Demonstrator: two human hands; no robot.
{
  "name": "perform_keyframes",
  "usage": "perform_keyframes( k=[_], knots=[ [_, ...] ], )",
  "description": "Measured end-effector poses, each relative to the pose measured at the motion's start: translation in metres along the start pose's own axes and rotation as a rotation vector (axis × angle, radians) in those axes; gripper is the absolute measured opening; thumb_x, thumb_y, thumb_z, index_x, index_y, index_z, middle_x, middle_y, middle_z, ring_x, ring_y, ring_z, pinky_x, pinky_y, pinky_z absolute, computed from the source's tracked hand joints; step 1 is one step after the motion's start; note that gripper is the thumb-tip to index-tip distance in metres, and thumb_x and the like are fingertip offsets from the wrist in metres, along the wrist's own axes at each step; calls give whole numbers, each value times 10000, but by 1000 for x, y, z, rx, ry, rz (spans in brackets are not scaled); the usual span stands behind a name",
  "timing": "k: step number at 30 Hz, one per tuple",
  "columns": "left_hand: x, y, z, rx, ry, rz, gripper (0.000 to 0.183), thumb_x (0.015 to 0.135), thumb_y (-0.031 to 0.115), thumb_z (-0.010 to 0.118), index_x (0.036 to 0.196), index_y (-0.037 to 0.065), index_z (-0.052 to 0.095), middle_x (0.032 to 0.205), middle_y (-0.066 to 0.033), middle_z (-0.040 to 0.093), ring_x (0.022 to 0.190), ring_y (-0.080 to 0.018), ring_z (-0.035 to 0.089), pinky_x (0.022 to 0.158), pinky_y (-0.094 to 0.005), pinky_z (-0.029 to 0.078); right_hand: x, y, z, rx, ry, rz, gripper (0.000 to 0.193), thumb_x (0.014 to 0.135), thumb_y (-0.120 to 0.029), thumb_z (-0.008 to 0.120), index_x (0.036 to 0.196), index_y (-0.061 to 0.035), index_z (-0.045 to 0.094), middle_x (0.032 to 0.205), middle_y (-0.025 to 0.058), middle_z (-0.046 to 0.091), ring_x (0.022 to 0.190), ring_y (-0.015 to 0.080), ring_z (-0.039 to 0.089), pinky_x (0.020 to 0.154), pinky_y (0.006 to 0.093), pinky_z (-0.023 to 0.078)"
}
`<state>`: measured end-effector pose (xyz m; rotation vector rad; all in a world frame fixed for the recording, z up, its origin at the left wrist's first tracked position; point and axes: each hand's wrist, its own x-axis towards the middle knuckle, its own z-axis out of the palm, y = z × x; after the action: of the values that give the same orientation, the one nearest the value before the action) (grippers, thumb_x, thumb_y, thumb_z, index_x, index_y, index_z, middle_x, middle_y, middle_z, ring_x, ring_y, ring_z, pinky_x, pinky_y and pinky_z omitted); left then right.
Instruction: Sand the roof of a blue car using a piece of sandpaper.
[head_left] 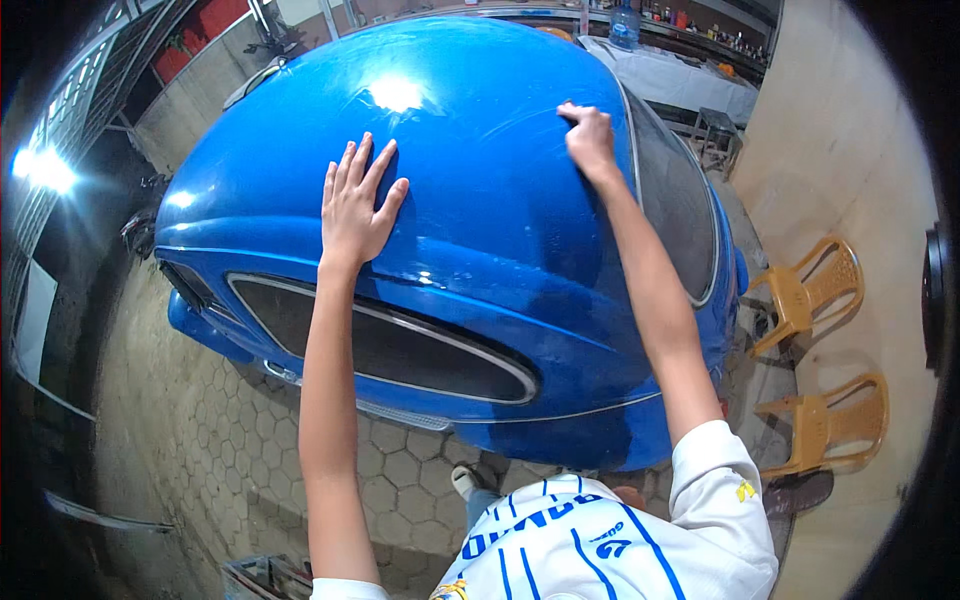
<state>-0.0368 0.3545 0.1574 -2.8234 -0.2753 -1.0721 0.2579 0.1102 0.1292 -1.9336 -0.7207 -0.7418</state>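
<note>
A rounded blue car [470, 170] fills the middle of the head view, its glossy roof reflecting a bright lamp. Flat on the roof, above the long side window [390, 340], lies my left hand [357, 205], open with fingers spread and nothing held. Farther right, by the roof edge next to the dark end window [672, 190], my right hand [588, 138] is closed, knuckles up, against the paint. Whatever may be inside its fingers is hidden. Faint pale streaks show on the roof near this hand.
Two tan plastic chairs [810, 290] stand along the pale wall at the right. At the back right, a large blue water bottle [624, 25] stands on a covered table [680, 85]. Hexagonal paving [235, 425] lies beside the car; a crate-like object [265, 577] sits at the lower left.
</note>
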Motion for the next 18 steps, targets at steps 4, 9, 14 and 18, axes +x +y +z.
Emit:
perform_keyframes(
  k=[4,9,14,18],
  knots=[
    [-10,-44,-12,-5,10,12,610,1045,552,499,1590,279,470,1697,-101,346,1582,-326,272,1297,-504,141,-34,-78,34,59,4,-131,343,879,41,532,1060,-59,806,1154,230,737,1118,358,721,985,441,569],
    [-18,-87,-18,-41,4,34,607,1048,553,489,1591,282,467,1693,-101,355,1580,-322,277,1297,-502,150,-123,-196,49,131,-86,-452,407,819,128,513,1085,-33,775,1187,226,737,1200,388,682,1105,423,512],
    [-12,-95,-17,-103,58,95,640,1037,606,472,1585,275,476,1682,-97,377,1571,-310,300,1296,-486,166,-66,-102,14,-91,52,-163,406,853,68,487,1102,-36,791,1175,207,746,1110,329,735,1029,392,562],
    [-13,-106,-17,-65,80,100,648,1040,599,466,1582,243,483,1669,-119,393,1566,-314,306,1291,-494,174,-65,-137,42,-177,126,-44,387,864,26,515,1112,-67,798,1146,192,752,1071,344,740,977,424,576]
  ],
)
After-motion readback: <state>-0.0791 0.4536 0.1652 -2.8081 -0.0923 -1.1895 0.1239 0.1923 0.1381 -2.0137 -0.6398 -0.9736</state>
